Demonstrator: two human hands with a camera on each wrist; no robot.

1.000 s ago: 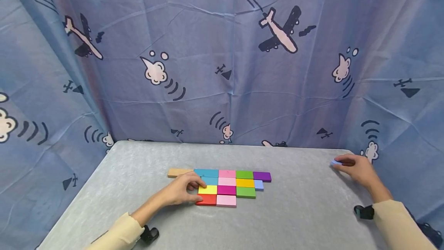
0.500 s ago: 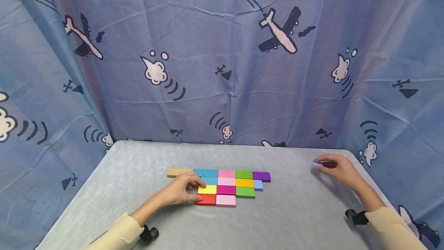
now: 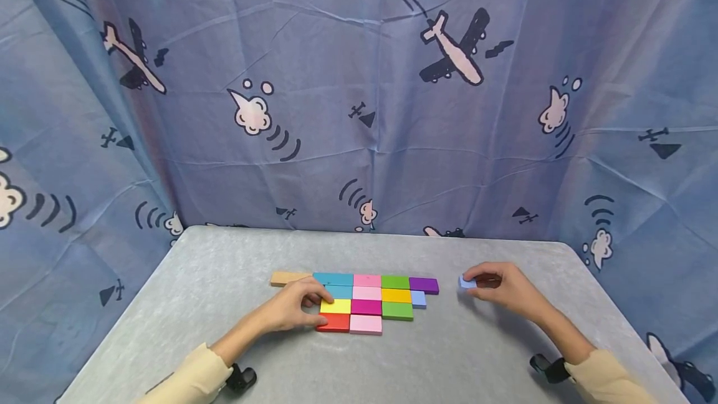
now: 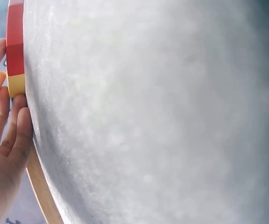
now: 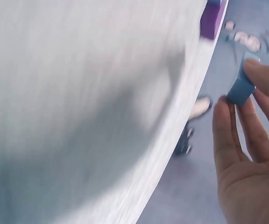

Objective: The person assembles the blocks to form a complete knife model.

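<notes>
My right hand [image 3: 503, 288] pinches a small light blue block [image 3: 466, 282] between thumb and fingertips, over the table to the right of the block layout. In the right wrist view the block [image 5: 242, 88] shows between the thumb and the fingertips, and the hand's shadow falls on the table. My left hand [image 3: 293, 306] rests at the left end of the layout, its thumb at the red block [image 3: 335, 324] and a fingertip at the yellow block [image 3: 336, 307]. The left wrist view shows the relaxed fingers [image 4: 20, 123] along the edge of the blocks.
Flat coloured blocks lie in rows: a wooden one [image 3: 285, 278] far left, a purple one [image 3: 423, 286] at the right end, another light blue one [image 3: 418, 300] below it. The grey table [image 3: 449, 360] ends at a patterned blue curtain [image 3: 314, 111].
My right hand has carried the light blue block leftward from the table's right side toward the layout. The left hand and the laid blocks stay in place.
</notes>
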